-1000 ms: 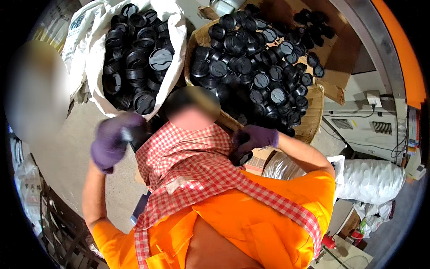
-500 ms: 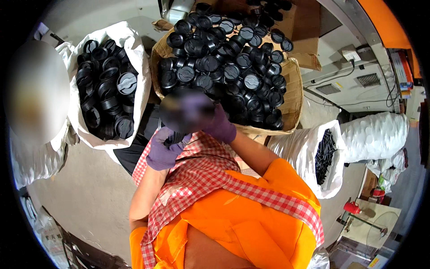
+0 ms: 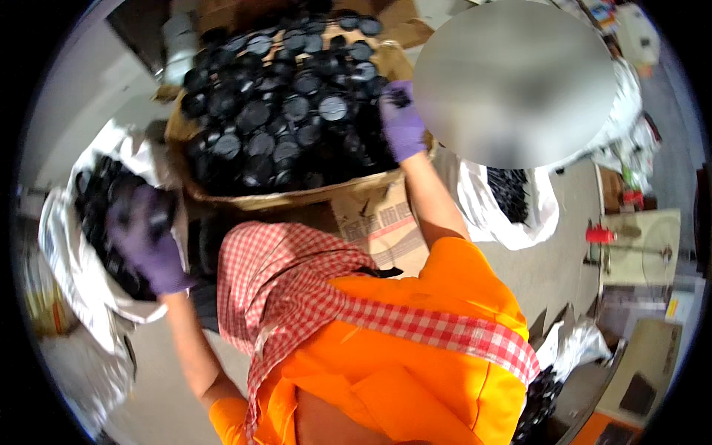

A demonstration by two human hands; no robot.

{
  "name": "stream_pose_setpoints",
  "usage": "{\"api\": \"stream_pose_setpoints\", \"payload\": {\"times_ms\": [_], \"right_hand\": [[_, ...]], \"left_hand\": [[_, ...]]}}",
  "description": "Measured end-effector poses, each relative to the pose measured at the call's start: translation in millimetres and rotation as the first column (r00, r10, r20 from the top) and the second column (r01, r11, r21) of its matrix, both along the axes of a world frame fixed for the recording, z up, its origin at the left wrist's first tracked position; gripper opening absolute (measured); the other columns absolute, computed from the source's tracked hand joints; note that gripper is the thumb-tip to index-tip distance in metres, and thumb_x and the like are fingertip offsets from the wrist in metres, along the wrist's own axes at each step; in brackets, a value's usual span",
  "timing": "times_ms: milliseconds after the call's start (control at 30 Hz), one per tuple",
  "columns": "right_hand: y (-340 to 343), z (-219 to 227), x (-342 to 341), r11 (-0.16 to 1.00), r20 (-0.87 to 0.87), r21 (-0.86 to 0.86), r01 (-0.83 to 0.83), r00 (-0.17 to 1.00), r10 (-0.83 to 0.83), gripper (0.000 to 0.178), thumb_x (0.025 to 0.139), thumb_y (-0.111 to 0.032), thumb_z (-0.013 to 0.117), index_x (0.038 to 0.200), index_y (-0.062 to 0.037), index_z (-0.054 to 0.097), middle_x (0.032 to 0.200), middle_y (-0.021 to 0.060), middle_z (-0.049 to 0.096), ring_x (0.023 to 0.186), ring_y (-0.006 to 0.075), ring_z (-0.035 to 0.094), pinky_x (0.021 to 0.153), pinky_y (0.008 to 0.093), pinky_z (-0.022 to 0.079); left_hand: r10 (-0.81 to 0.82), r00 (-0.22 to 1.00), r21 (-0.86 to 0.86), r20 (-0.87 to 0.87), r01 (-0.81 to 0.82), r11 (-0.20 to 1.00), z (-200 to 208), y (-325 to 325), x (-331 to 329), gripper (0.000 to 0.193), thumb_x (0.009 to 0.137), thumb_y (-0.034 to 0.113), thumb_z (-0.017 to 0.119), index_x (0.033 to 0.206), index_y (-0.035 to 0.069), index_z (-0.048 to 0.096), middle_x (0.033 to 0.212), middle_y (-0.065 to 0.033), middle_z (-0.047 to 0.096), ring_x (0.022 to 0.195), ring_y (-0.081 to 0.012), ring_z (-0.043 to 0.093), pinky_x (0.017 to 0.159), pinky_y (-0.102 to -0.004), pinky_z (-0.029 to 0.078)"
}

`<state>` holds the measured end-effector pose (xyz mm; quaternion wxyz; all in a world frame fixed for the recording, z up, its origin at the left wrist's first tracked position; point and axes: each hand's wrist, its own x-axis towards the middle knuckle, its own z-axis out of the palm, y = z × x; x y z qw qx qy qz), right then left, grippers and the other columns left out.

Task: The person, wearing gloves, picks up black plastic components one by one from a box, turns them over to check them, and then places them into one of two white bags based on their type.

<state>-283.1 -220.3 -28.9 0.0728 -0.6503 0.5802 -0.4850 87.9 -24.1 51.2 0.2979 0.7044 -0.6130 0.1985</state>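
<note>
Grey floor point(image 3: 549, 282) around a cardboard box point(image 3: 297, 199) heaped with round black caps point(image 3: 332, 108) and a white sack point(image 3: 89, 280) of black parts. Left hand point(image 3: 144, 233), purple-gloved, fingers bent, over the sack; right hand point(image 3: 403, 122) beside the box's right edge, a black piece point(image 3: 399, 96) at its fingers. Either hand's grip cannot be told.

- Likely a workshop or small factory
- Big cardboard box point(image 3: 297, 199) heaped with matching black caps point(image 3: 295, 109)
- White sack point(image 3: 59, 248) of dark parts
- Plain grey floor point(image 3: 552, 271)
- Checked apron point(image 3: 274, 256)
</note>
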Motion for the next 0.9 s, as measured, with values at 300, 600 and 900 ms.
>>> {"api": "stream_pose_setpoints", "payload": {"times_ms": [300,600,900], "right_hand": [[19.8,35.8,-251.4,0.340,-0.803,0.458,0.821,0.546,-0.237,0.119,0.052,-0.061,0.080,0.146,-0.0147,0.024,0.153,0.0171,0.016,0.141,0.0327,0.020,0.112,0.0431,0.025],[-3.5,83.3,-277.2,0.617,-0.675,0.099,0.780,0.508,-0.535,0.051,0.094,-0.051,0.037,0.117,-0.0114,0.060,0.110,0.0193,0.063,0.098,0.0424,0.059,0.083,0.0493,0.046],[-58.6,75.4,6.0,0.960,-0.612,0.198,-0.197,0.741,0.278,0.023,0.090,-0.023,0.057,0.106,-0.0080,0.063,0.096,0.0174,0.066,0.088,0.0361,0.063,0.076,0.0394,0.049]], "left_hand": [[0.143,0.770,0.238,-0.621,0.012,0.971,-137.6,47.2,299.6,0.060,0.079,0.014,0.068,0.135,0.008,0.047,0.136,-0.0146,0.046,0.124,-0.0288,0.045,0.105,-0.0367,0.035],[0.527,0.830,0.430,-0.181,-0.415,0.802,-44.9,66.9,240.8,0.046,0.085,0.041,0.061,0.126,0.022,0.057,0.135,-0.0213,0.046,0.127,-0.0385,0.042,0.106,-0.0423,0.033],[0.836,0.394,0.615,0.383,-0.783,0.087,-4.4,178.8,272.8,0.046,0.084,0.024,0.056,0.129,0.015,0.053,0.152,-0.0233,0.014,0.136,-0.0505,0.016,0.109,-0.0462,0.029]]}}
